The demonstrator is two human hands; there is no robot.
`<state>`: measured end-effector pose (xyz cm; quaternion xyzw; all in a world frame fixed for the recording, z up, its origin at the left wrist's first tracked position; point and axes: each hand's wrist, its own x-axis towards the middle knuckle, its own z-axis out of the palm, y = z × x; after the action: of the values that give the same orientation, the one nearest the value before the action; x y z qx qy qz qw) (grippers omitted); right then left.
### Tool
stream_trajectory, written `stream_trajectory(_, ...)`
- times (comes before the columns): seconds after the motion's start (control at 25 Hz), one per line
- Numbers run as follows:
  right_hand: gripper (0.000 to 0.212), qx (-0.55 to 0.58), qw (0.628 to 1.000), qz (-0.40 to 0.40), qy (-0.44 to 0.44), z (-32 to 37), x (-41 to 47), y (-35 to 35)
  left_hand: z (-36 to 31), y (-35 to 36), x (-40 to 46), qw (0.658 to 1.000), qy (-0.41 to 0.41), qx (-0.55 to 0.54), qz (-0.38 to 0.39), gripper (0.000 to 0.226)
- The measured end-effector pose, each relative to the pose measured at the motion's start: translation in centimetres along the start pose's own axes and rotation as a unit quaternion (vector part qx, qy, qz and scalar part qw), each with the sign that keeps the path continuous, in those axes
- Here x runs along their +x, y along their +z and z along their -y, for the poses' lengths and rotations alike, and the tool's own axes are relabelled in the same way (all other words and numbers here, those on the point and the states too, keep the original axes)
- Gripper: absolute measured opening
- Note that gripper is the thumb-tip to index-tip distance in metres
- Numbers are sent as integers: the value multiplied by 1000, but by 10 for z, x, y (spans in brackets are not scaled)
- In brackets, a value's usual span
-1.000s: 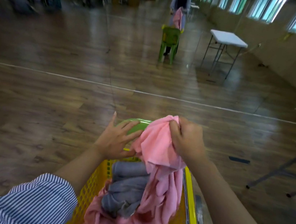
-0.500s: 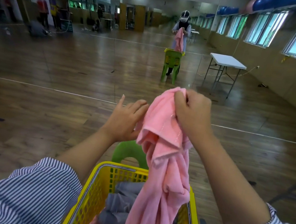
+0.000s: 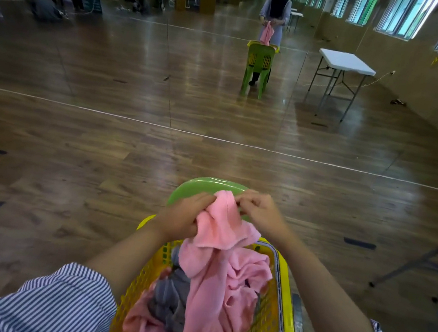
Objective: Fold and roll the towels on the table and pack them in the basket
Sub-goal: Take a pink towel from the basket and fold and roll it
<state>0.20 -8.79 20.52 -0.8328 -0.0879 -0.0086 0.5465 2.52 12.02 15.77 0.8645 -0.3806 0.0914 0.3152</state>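
Both hands, left [image 3: 182, 215] and right [image 3: 259, 213], pinch the pink towel [image 3: 221, 252] by its top edge; the rest trails below them into the yellow basket [image 3: 285, 300]. Lifting could drag out the grey towel [image 3: 172, 296] tangled beneath, or a bunched corner might slip free.

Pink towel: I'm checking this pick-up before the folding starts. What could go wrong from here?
1. The pink towel is bunched in both hands' grip, left hand and right hand, so finding a clean edge may take a while.
2. Its tail lies over the grey towel in the yellow basket; lifting might drag that out.
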Motion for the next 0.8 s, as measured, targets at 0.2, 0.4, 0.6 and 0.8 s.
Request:
stream_trajectory(0.2, 62, -107, 991, 77, 18, -60, -12, 19, 7, -9, -9, 1000, -17, -4, -1, 60)
stream_trajectory(0.4, 9, -67, 998, 17, -1, -59, -5, 24, 18, -16, -12, 999, -12, 8, 44, 64)
stream_trajectory(0.6, 17, -53, 998, -46, 7, -37, -1, 6, 25, -32, 2, 976, -154, 87, 125, 33)
stream_trajectory(0.8, 27, 25, 995, -74, 65, -10, 16, -7, -32, -21, 14, 991, 45, 89, -92, 33)
